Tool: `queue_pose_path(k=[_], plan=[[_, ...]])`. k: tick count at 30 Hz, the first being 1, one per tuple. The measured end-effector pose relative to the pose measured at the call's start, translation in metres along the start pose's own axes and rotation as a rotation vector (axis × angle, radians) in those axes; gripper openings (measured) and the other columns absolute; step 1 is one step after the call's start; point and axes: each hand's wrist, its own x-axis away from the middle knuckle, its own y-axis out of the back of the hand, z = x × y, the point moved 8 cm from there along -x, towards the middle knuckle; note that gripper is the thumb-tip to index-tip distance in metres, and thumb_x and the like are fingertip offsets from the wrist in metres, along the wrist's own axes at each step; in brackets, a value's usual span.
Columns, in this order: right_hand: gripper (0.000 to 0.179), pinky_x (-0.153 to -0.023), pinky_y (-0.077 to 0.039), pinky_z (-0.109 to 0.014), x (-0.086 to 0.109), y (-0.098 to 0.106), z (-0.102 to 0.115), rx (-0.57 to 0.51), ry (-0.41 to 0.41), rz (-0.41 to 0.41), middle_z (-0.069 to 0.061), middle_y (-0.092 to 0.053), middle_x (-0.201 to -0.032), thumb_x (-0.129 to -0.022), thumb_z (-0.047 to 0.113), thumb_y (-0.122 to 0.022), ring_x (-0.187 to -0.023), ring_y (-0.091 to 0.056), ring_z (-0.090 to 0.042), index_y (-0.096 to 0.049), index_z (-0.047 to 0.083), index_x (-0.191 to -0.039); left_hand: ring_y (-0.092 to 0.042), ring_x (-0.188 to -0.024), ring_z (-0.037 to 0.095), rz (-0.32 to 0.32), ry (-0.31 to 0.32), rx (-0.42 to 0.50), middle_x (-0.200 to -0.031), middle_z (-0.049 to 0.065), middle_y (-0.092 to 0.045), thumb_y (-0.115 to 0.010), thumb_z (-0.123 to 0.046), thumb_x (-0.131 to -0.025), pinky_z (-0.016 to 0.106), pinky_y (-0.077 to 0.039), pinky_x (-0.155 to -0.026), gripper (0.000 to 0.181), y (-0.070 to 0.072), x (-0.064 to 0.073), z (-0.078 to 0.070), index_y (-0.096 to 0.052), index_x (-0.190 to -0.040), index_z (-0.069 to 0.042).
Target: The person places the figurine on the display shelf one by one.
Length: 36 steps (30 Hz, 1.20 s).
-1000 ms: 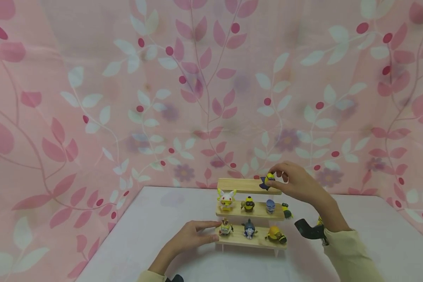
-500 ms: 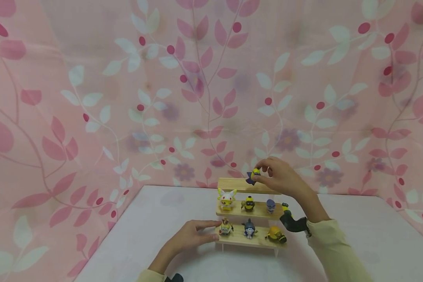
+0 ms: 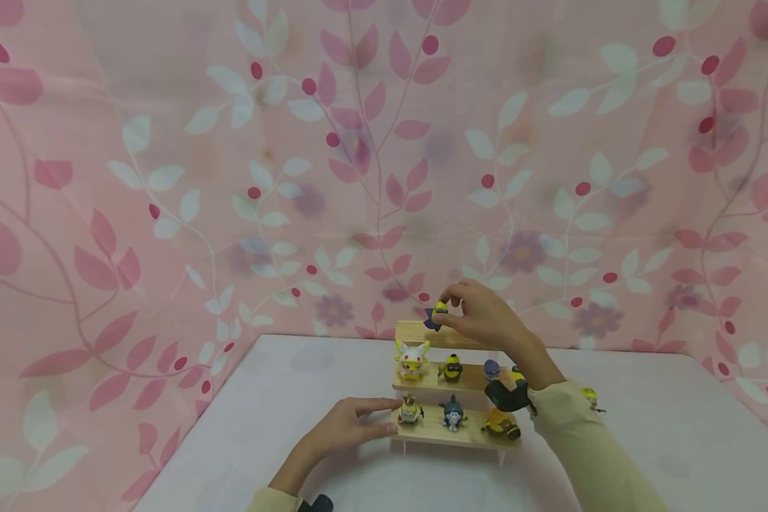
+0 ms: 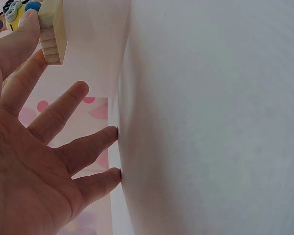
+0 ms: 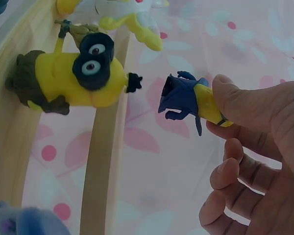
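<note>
My right hand (image 3: 486, 316) pinches a small yellow minion figurine (image 5: 203, 100) in a dark blue outfit by its head, between thumb and index finger. It holds the figurine over the top tier of a three-tier wooden display shelf (image 3: 409, 333). In the right wrist view the figurine hangs clear of the board, its other fingers loosely bent. My left hand (image 3: 358, 427) holds the left end of the bottom tier between thumb and index finger. Its remaining fingers spread out, two tips at the white tabletop (image 4: 210, 122).
The middle tier carries a white-hooded figurine (image 3: 412, 361), a goggled minion (image 3: 452, 368) and a blue figurine (image 3: 491, 369). Below stand a crowned figurine (image 3: 409, 411), a grey-hooded one (image 3: 452, 414) and a toppled yellow one (image 3: 502, 425). Another figurine (image 3: 589, 395) is right of the shelf.
My right hand has carried the minion figurine leftward along the top tier and slightly up, its forearm now crossing the shelf's right end. The left hand stays put.
</note>
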Motion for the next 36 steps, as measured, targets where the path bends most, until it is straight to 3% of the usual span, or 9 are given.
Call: queue_pose_path(k=[9,18,25,36], plan=[[0.030,-0.065,-0.045,-0.032,-0.013,-0.016,0.009,0.008,-0.001,0.009,-0.003,-0.058,-0.100,-0.088,0.032,-0.077,-0.077,-0.049,-0.018,-0.069,0.012,-0.108,-0.052,-0.128,0.018,-0.008,-0.005,-0.009,-0.127,-0.017,-0.063,-0.074,-0.046,-0.087,0.052,-0.040,-0.107,0.041,0.001,0.001,-0.001,-0.068,-0.126,-0.034],[0.035,-0.068,-0.048,-0.035,-0.019,-0.031,0.012,0.044,-0.081,0.066,-0.008,-0.058,-0.107,-0.089,0.036,-0.074,-0.084,-0.053,-0.020,-0.068,0.010,-0.112,-0.051,-0.130,0.021,0.007,0.019,-0.002,-0.127,-0.017,-0.063,-0.072,-0.046,-0.088,0.056,-0.040,-0.107,0.040,0.000,0.000,-0.001,-0.068,-0.126,-0.037],[0.030,-0.070,-0.046,-0.035,-0.024,-0.042,0.010,0.020,-0.109,0.080,-0.007,-0.057,-0.106,-0.090,0.036,-0.073,-0.085,-0.051,-0.020,-0.067,0.013,-0.108,-0.051,-0.130,0.020,0.008,0.010,-0.008,-0.128,-0.018,-0.062,-0.072,-0.046,-0.088,0.055,-0.039,-0.107,0.040,0.001,0.000,-0.001,-0.068,-0.126,-0.037],[0.033,-0.071,-0.049,-0.035,-0.026,-0.048,0.011,0.069,-0.130,0.093,-0.001,-0.056,-0.103,-0.089,0.038,-0.073,-0.087,-0.053,-0.018,-0.067,0.014,-0.112,-0.051,-0.130,0.018,0.008,0.001,0.003,-0.127,-0.019,-0.062,-0.073,-0.044,-0.088,0.055,-0.039,-0.107,0.039,0.000,-0.001,-0.001,-0.068,-0.126,-0.036]])
